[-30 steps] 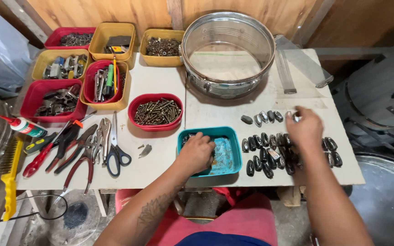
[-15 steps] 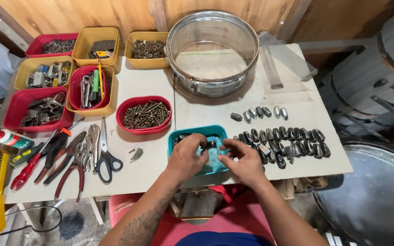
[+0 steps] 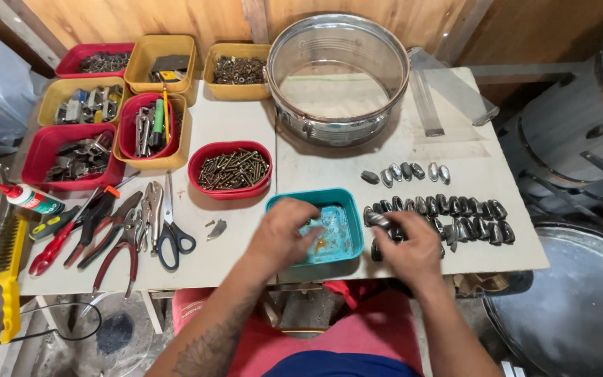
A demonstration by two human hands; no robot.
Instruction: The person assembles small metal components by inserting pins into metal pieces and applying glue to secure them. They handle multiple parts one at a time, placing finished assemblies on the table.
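Head view, left hand (image 3: pixel 284 234) curled, blurred, over teal tray (image 3: pixel 347 244), right hand (image 3: pixel 407 250) pinching dark metal piece (image 3: pixel 378 220).

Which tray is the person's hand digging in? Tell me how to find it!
Find the big shiny metal ring at the back of the white table. Come straight toward the person from it to the table's front edge, where the left hand reaches into a small teal tray. It is the only blue-green tray; the others are red or yellow.
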